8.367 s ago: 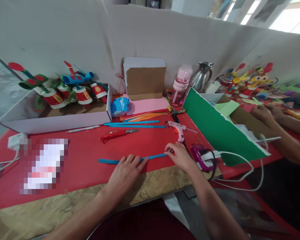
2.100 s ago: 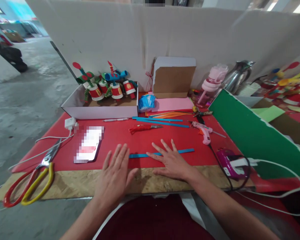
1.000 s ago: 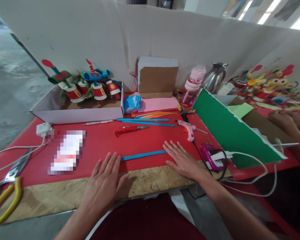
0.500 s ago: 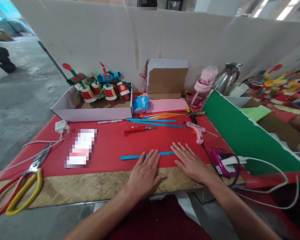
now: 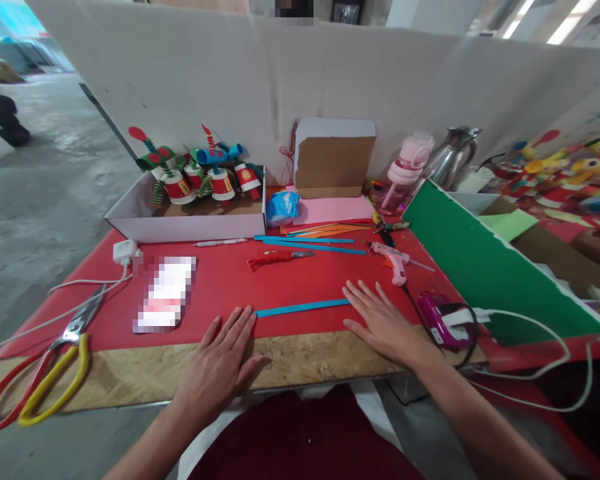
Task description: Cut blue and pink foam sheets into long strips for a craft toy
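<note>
A narrow blue paper strip (image 5: 303, 308) lies flat on the red table cover (image 5: 220, 280), close to the front edge. My left hand (image 5: 223, 357) rests palm down with its fingers stretched out over the strip's left end, which it hides. At the other end, my right hand (image 5: 380, 323) lies flat with fingers spread, its fingertips covering the strip's right tip. Beyond the hands are more blue strips (image 5: 310, 245), a red-handled cutting tool (image 5: 280, 258) and a pink glue gun (image 5: 393, 260).
Large scissors (image 5: 65, 353) and a phone (image 5: 165, 293) lie to the left. A white box (image 5: 195, 230) holds several paper-cup figures. On the right stand a green-sided box (image 5: 490, 267) and a purple device (image 5: 445, 323) with cables. A pink bottle (image 5: 407, 170) is behind.
My left hand has slid left along the blue strip from its middle to its left end, baring the middle. My right hand has stayed at the right end.
</note>
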A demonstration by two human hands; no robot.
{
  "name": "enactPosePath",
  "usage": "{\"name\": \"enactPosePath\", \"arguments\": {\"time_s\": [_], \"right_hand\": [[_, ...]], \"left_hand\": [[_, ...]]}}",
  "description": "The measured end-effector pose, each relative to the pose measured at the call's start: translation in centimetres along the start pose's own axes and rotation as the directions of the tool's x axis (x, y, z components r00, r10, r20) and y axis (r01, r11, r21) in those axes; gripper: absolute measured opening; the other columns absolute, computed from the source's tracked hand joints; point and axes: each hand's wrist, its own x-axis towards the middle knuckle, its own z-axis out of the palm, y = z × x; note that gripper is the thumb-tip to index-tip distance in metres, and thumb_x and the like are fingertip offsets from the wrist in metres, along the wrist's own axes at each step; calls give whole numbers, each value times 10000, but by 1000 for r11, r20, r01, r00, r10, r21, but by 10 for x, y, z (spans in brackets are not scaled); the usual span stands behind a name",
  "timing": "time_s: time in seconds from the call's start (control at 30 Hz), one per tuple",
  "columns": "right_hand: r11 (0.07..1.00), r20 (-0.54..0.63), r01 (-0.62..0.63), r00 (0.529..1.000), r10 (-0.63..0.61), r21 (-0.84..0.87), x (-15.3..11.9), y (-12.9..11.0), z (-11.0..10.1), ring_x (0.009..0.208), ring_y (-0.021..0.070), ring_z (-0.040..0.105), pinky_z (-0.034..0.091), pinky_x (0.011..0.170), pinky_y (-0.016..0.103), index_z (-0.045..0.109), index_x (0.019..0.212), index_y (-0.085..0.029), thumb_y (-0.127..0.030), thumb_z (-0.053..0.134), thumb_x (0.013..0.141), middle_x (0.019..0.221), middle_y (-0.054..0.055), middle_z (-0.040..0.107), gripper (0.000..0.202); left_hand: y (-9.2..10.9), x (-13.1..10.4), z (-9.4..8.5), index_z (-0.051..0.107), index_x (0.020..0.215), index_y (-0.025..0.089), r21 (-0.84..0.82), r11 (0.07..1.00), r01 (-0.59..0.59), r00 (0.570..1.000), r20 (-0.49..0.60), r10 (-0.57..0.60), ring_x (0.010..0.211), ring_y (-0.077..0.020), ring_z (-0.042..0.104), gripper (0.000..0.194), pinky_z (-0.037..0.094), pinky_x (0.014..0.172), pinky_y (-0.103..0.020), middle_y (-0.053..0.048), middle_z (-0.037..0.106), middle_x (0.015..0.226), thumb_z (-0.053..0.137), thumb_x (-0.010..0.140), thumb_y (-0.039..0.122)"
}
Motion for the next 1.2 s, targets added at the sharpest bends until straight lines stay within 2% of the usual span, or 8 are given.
{"name": "enactPosePath", "arguments": {"time_s": [0.07,0.23,0.33,0.5,0.73,0.87,1.0,1.2], "right_hand": [[1000,-40,20,999,-20,20,10,-31,-8,1494,296,137,103,1211,576,171,1560,-180,-664,275,958,1602,110,214,779],[936,-12,323,946,-324,142,43,-123,-4,1485,243,198,93,1242,442,254,1537,-116,-682,294,946,1586,100,262,820],[929,-8,336,941,-339,157,51,-139,8,1483,240,204,113,1241,414,261,1531,-93,-661,331,952,1582,111,266,814],[945,1,283,958,-287,165,37,-100,13,1492,224,166,153,1238,420,268,1533,-120,-594,326,986,1590,93,252,726],[976,51,181,981,-188,120,11,-28,3,1492,227,166,177,1226,482,170,1557,-214,-558,328,998,1602,66,232,675],[993,40,102,994,-105,62,-4,1,2,1491,224,172,204,1213,496,106,1559,-249,-519,299,1015,1609,46,215,637],[999,41,45,998,-46,25,-14,12,6,1493,230,155,204,1213,497,107,1559,-233,-517,306,1013,1613,54,196,648],[1000,44,13,999,-14,24,-16,10,7,1492,236,153,202,1208,522,96,1558,-238,-555,273,1007,1611,62,194,660]], "left_hand": [[2,0,1,185,1547,156,-3,1000,15,1000,-12,-15,1363,-293,452,686,352,1104,-487,-138,460,1499,284,980,528],[0,-2,5,149,1555,134,21,999,-37,998,-49,38,1341,-304,479,719,377,1073,-487,-160,488,1471,280,975,538],[-3,-2,5,137,1555,123,42,996,-73,995,-62,75,1329,-305,492,725,373,1070,-487,-175,494,1462,268,977,541],[-1,-1,3,132,1561,158,4,999,-34,997,-73,35,1311,-297,514,713,369,1077,-478,-148,498,1464,274,977,542],[-3,0,0,66,1568,189,12,999,-38,997,-72,39,1309,-278,520,743,362,1088,-458,-114,493,1474,287,968,569],[-6,-2,1,75,1568,212,14,999,-29,997,-66,30,1308,-274,521,748,366,1087,-454,-99,496,1473,310,962,584],[-9,-4,2,92,1567,225,9,1000,-28,998,-63,29,1294,-273,536,720,382,1075,-458,-97,502,1468,303,971,569],[-11,-4,0,64,1567,205,44,998,-38,997,-68,41,1303,-271,527,716,358,1089,-478,-109,522,1448,310,981,535]]}}
